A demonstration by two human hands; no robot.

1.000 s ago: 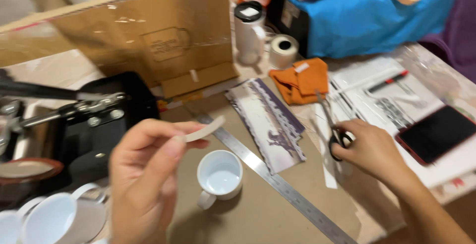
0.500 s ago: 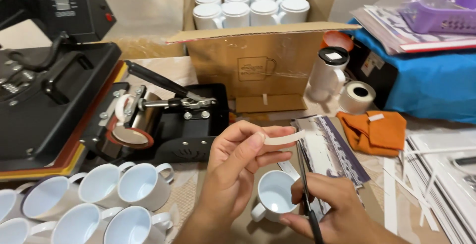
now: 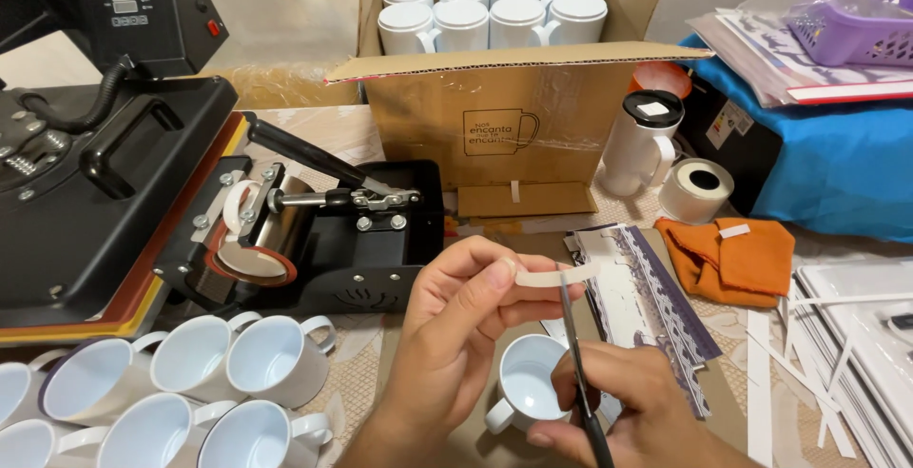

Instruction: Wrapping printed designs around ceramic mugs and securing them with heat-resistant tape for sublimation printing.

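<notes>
Tape strip, pale and short, is pinched between the thumb and forefinger of my left hand, held level above the bench. My right hand is closed around a pair of scissors, whose blades point up and meet the strip near its right end. I cannot tell whether the blades have closed through it. Just below the strip, between my two hands, a white mug stands upright on the bench with its handle to the lower left. Right of the scissors lies a printed sheet with a purple pattern, and beyond it a folded orange cloth. A tape roll sits near the cloth. To my left are a black mug press and a cluster of white mugs. An open cardboard box at the back holds more mugs.
</notes>
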